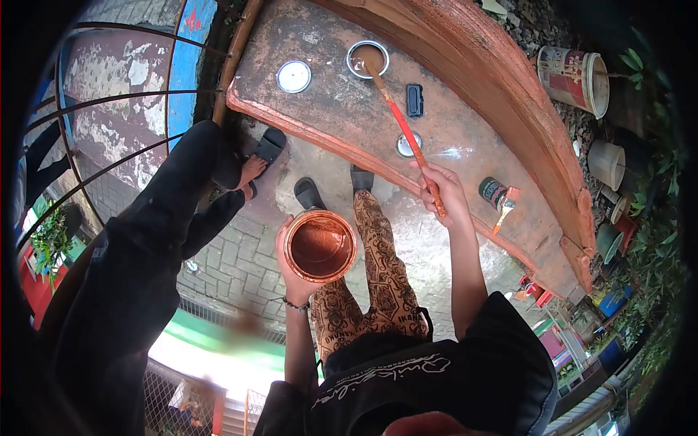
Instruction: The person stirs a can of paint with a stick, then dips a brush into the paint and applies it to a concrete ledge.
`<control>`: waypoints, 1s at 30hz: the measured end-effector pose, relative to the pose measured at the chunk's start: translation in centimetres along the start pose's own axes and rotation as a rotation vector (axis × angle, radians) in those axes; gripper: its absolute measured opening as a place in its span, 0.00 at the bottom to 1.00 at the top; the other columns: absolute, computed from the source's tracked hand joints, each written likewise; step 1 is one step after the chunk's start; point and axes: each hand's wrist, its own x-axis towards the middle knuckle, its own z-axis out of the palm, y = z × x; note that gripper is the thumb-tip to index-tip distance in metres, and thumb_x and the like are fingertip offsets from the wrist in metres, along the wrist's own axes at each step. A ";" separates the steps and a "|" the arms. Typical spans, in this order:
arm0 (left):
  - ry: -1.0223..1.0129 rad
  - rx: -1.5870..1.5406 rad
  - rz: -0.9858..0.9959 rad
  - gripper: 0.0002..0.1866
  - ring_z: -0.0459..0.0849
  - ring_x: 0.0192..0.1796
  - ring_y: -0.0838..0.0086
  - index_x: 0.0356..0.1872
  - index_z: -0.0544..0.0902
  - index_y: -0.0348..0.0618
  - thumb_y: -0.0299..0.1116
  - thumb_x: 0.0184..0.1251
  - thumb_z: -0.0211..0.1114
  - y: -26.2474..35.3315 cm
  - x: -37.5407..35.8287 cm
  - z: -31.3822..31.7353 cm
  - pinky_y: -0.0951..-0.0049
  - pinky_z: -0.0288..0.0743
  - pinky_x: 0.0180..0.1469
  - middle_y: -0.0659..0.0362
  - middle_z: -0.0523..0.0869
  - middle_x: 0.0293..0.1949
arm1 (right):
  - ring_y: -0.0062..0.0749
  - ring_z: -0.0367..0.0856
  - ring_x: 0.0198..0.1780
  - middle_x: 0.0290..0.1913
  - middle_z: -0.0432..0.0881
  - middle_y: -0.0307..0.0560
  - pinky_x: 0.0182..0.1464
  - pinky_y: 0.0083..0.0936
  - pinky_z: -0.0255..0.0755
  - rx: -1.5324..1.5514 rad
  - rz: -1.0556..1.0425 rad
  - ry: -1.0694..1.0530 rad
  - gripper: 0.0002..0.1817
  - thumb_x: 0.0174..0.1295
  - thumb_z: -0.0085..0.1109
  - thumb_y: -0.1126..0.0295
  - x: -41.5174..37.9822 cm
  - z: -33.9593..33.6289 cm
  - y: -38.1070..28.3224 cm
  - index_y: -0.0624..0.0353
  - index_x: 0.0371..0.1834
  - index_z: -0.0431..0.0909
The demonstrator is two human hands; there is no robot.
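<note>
My left hand (289, 270) is wrapped round the side of an open paint can (289, 254), coated with reddish-brown paint inside and on its rim. In my right hand (448, 195) is a long red stick (401, 120), gripped near its lower end. Its tan far end dips into a second open can (348, 61) of brownish liquid standing on the ledge; whether that end has bristles is hidden. Below my right hand on the ledge, a paintbrush (504, 213) lies beside a small dark green can (492, 190).
On the worn red ledge (313, 33) are a white round lid (294, 76), a black plastic piece (414, 100) and a silvery lid (409, 144). Buckets (574, 80) stand beyond the raised edge. Another person's leg (160, 196) is at left, near metal bars (131, 93).
</note>
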 end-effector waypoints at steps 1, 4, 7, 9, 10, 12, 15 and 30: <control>-0.018 0.013 0.017 0.64 0.68 0.78 0.50 0.76 0.67 0.38 0.55 0.34 0.91 0.2 0.1 0.0 0.49 0.61 0.79 0.42 0.71 0.74 | 0.14 0.66 0.17 0.28 0.74 0.34 0.14 0.14 0.54 -0.023 -0.008 0.001 0.18 0.78 0.56 0.66 -0.2 0.0 -0.3 0.65 0.62 0.80; 0.023 0.010 0.079 0.65 0.68 0.77 0.50 0.76 0.66 0.38 0.55 0.34 0.91 0.5 0.4 0.3 0.49 0.61 0.79 0.42 0.72 0.74 | 0.13 0.66 0.18 0.27 0.74 0.34 0.14 0.15 0.54 -0.067 -0.025 -0.009 0.17 0.78 0.56 0.66 0.3 0.0 -0.8 0.65 0.62 0.81; -0.033 0.060 0.032 0.66 0.69 0.77 0.49 0.77 0.65 0.39 0.55 0.34 0.91 0.2 0.5 0.0 0.48 0.61 0.78 0.42 0.72 0.74 | 0.14 0.68 0.18 0.27 0.75 0.33 0.15 0.15 0.54 -0.081 -0.012 0.004 0.16 0.77 0.57 0.65 1.6 0.6 -1.3 0.63 0.60 0.82; -0.019 0.069 0.085 0.66 0.69 0.77 0.48 0.77 0.64 0.40 0.55 0.35 0.91 0.2 1.0 0.1 0.48 0.62 0.78 0.41 0.72 0.74 | 0.14 0.68 0.19 0.27 0.75 0.33 0.15 0.16 0.55 -0.070 0.006 0.024 0.16 0.77 0.58 0.65 2.2 1.4 -1.5 0.63 0.59 0.83; -0.003 0.077 0.140 0.66 0.69 0.76 0.48 0.77 0.64 0.40 0.55 0.35 0.91 0.2 1.2 0.1 0.48 0.62 0.78 0.41 0.71 0.74 | 0.14 0.69 0.19 0.27 0.75 0.33 0.15 0.16 0.56 -0.074 0.023 0.026 0.16 0.77 0.58 0.64 2.3 1.6 -1.4 0.63 0.58 0.83; -0.004 0.028 0.113 0.66 0.69 0.76 0.47 0.77 0.64 0.40 0.55 0.35 0.91 0.0 1.3 0.3 0.48 0.63 0.77 0.41 0.71 0.74 | 0.14 0.69 0.19 0.27 0.75 0.33 0.15 0.16 0.58 -0.078 0.045 0.036 0.15 0.77 0.59 0.64 2.3 1.7 -1.7 0.63 0.57 0.83; -0.003 -0.014 0.093 0.66 0.70 0.76 0.47 0.78 0.64 0.41 0.54 0.36 0.91 -0.1 1.5 0.4 0.48 0.63 0.77 0.40 0.71 0.74 | 0.15 0.71 0.19 0.27 0.76 0.34 0.15 0.16 0.60 -0.164 -0.006 0.006 0.15 0.76 0.60 0.63 2.7 1.7 -3.3 0.63 0.55 0.83; -0.174 0.271 0.333 0.60 0.72 0.72 0.46 0.75 0.65 0.38 0.42 0.36 0.89 -6.4 13.5 10.9 0.50 0.67 0.74 0.44 0.75 0.71 | 0.08 0.74 0.20 0.27 0.81 0.30 0.17 0.09 0.61 -0.731 0.044 -0.094 0.12 0.73 0.64 0.64 5.0 4.8 -15.4 0.61 0.48 0.87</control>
